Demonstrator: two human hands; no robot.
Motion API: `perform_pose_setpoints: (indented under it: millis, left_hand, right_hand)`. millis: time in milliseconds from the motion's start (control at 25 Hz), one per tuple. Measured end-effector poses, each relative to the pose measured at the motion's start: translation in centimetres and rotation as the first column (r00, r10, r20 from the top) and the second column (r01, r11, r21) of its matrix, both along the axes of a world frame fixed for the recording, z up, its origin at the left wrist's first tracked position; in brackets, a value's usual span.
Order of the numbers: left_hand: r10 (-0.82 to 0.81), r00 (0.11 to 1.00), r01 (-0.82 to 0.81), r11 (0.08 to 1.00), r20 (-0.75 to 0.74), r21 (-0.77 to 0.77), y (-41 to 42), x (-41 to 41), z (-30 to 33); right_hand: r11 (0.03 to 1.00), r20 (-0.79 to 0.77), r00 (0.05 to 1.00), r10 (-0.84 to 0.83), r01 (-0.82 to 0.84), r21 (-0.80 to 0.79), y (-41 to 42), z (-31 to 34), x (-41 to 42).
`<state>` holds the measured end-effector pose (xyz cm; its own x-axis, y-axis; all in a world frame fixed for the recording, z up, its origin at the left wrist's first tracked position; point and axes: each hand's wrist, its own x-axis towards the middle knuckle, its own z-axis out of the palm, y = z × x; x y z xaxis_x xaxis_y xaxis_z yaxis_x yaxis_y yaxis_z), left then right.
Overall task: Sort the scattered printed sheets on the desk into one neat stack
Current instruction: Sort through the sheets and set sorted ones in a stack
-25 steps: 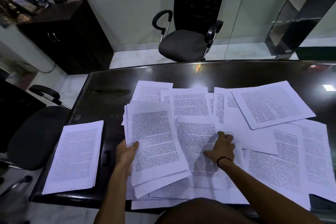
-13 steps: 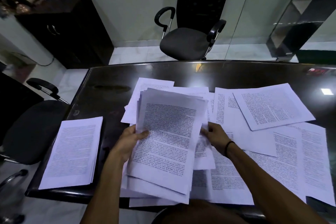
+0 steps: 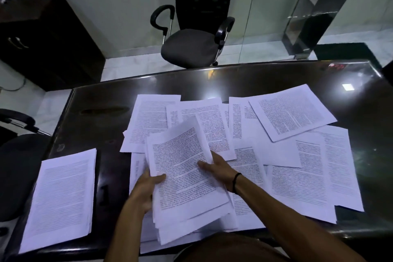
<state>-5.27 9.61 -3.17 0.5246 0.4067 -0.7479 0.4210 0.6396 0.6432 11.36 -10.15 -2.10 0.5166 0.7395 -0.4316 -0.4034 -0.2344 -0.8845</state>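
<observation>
A: What is the left hand (image 3: pixel 146 190) doing?

B: It is gripping the left edge of a bundle of printed sheets (image 3: pixel 187 176). The thumb is lying across the top page, and the other fingers are curling underneath, hidden by the paper.

A: And the right hand (image 3: pixel 219 169)?

B: It is holding the bundle's right edge. The thumb is stretching out flat over the printed text, while the fingers are tucking behind the sheets, so I cannot tell how tightly they are curling. A dark band (image 3: pixel 235 182) is sitting on that wrist.

A: Is the bundle lying flat?

B: No, it is tilting, with its far end lifting and bowing slightly above the loose pages. Its lower edges are fanning out unevenly near the front of the desk (image 3: pixel 102 112).

A: Where are the rest of the papers lying?

B: Scattered sheets (image 3: pixel 302 176) are overlapping across the middle and right of the dark glossy desk, one angled page (image 3: pixel 292 112) resting on top at the far right. A separate neat stack (image 3: pixel 61 198) is lying at the left end, well apart from both hands.

A: Anything beyond the desk?

B: A black office chair (image 3: pixel 191 47) is standing on the far side, and another chair (image 3: pixel 17 155) is showing at the left edge, with a dark cabinet (image 3: pixel 46 44) behind it.
</observation>
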Motion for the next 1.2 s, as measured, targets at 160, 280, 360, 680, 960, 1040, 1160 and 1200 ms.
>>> perform_pose_setpoints:
  millis: [160, 280, 360, 680, 960, 1040, 1160, 1200]
  left_hand:
    - [0.038, 0.996, -0.032, 0.996, -0.081, 0.078, 0.0, -1.1, -1.8]
    - [0.082, 0.993, -0.071, 0.989, -0.086, 0.128, 1.0, -1.1, -1.9]
    - [0.115, 0.990, -0.101, 0.982, -0.080, 0.160, 2.1, -1.2, -1.7]
    - [0.230, 0.968, -0.199, 0.948, -0.101, 0.250, 5.5, -1.6, -0.2]
    - [0.137, 0.975, -0.001, 0.793, -0.176, 0.610, 5.8, 1.2, 4.5]
    - [-0.031, 0.969, 0.211, 0.614, -0.244, 0.761, 6.0, 2.8, 6.6]
    - [-0.248, 0.930, 0.337, 0.284, -0.270, 0.898, 5.6, 6.1, 9.6]
    - [-0.304, 0.910, 0.339, 0.153, -0.282, 0.928, 5.1, 7.5, 10.6]
  right_hand:
    - [0.990, -0.008, 1.000, -0.003, 0.002, -0.140, -1.4, -1.3, 0.3]
    - [0.917, 0.228, 0.973, -0.026, 0.114, -0.382, -1.7, -2.4, 1.1]
    - [0.856, 0.443, 0.895, -0.056, 0.271, -0.441, -1.4, -2.7, 2.5]
    - [0.601, 0.456, 0.877, 0.150, 0.286, -0.746, 1.5, -4.1, 8.5]
    - [0.656, 0.658, 0.734, 0.168, 0.415, -0.630, 1.1, -1.3, 11.8]
    - [0.717, 0.777, 0.602, 0.184, 0.458, -0.525, 1.4, 1.1, 13.8]
    - [0.886, 0.909, 0.346, 0.234, 0.310, -0.346, 3.1, 6.1, 15.8]
    - [0.923, 0.927, 0.271, 0.259, 0.213, -0.320, 4.1, 8.0, 15.7]
